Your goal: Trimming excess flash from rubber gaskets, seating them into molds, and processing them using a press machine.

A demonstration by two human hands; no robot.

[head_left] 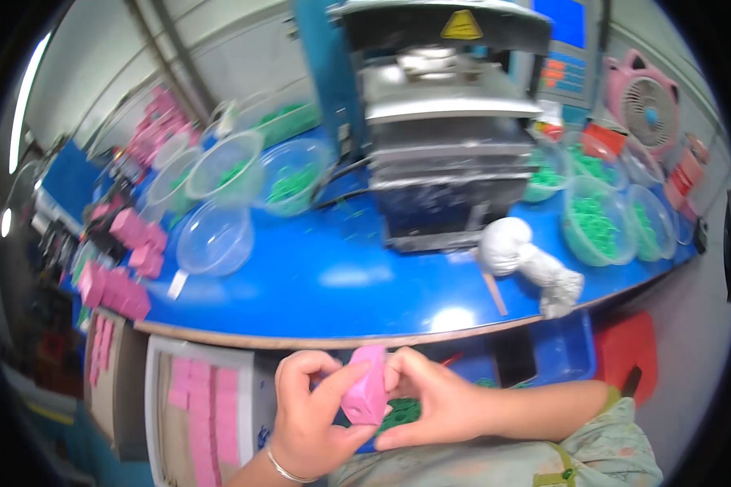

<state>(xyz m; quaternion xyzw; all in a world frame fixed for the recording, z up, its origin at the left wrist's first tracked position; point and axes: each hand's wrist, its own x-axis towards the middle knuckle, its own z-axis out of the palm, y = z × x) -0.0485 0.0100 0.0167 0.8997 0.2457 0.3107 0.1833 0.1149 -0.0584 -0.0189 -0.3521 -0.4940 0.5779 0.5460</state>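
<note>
A pink block (367, 388) with a small hole near its lower end is held tilted in front of me, off the table's near edge. My left hand (310, 412) grips it from the left, with the thumb across its face. On its right side, the bent fingertips of my right hand (440, 396) press against the block, while that thumb stretches out lower down. Beneath my hands, small green pieces (400, 414) lie in a blue container, partly hidden by the hands.
A grey press-like machine (455, 154) stands on the blue table (317, 292). Clear bowls (219, 239) flank it, several with green pieces. A white cloth bundle (528, 264) lies at right. Pink blocks (118, 292) sit at left, others in a box (158, 406) below. A pink fan (646, 105) stands far right.
</note>
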